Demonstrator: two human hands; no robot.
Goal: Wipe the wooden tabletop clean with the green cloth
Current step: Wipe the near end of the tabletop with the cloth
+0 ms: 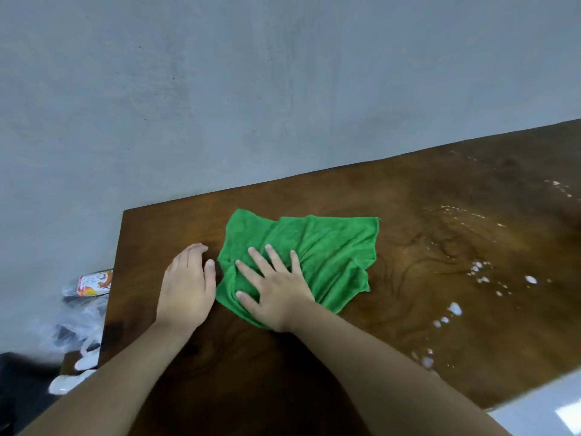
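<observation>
Fingers [274,257] of the right hand [276,297] lie straight and fanned apart, pressed flat on the cloth [330,253]; the palm and thumb press on it too, and nothing is pinched or curled round. Under this hand the green fabric bunches into folds that run out toward its far right corner. The left hand [185,287] rests palm down just left of the cloth, on bare wood, its fingers held together and bent a little at the tips, gripping nothing. Its thumb lies close beside the cloth's left edge; whether the two touch cannot be told. Both forearms come in from the bottom of the view, bare.

The cloth lies spread but rumpled on the surface [424,215], near its far left corner and a little in from the far edge. The wood is dark brown and glossy, with a swirling grain. To the right of the cloth, well apart from it, white foamy drops [456,308] are scattered in a loose band, and the wood there shines wet. A plain grey wall [220,89] stands behind the far edge. Past the left edge, lower down, lie a bottle [94,283] with a red and orange label, a crumpled clear bag [78,322] and some white things [70,382], too blurred to name.
</observation>
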